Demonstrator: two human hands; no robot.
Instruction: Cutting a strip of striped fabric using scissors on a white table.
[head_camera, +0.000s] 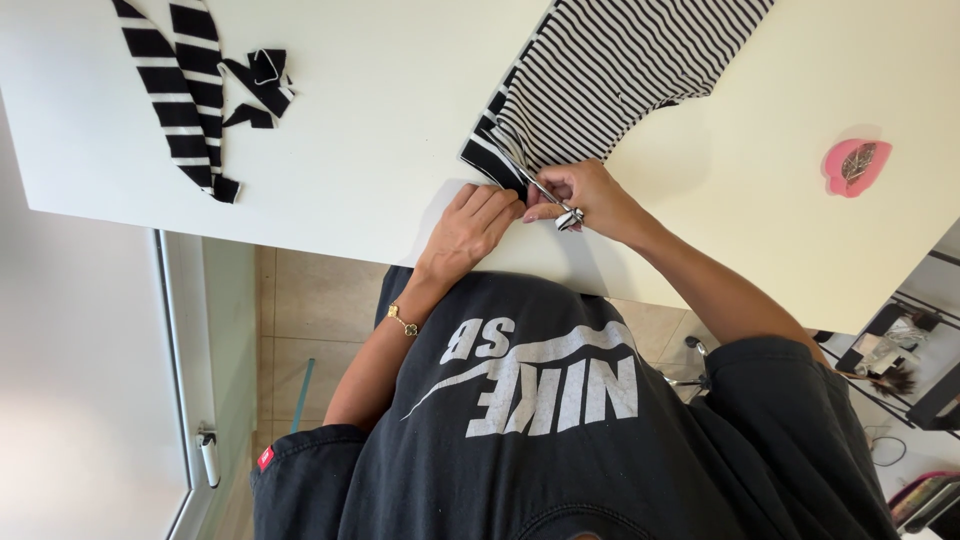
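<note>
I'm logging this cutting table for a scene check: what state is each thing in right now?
striped fabric: spread flat on the white table.
scissors: gripped in the right hand, blades at the fabric's corner.
left hand: fingers bent at the fabric's corner, grip hidden.
striped strips: cut loose, lying apart at the far left.
pink dish: resting on the table, untouched.

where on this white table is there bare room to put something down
Bare tabletop lies between the cut black-and-white striped strips and the striped fabric piece; another patch lies between that fabric and the pink pincushion. Crowded at the near edge, where left hand and right hand work.
</note>
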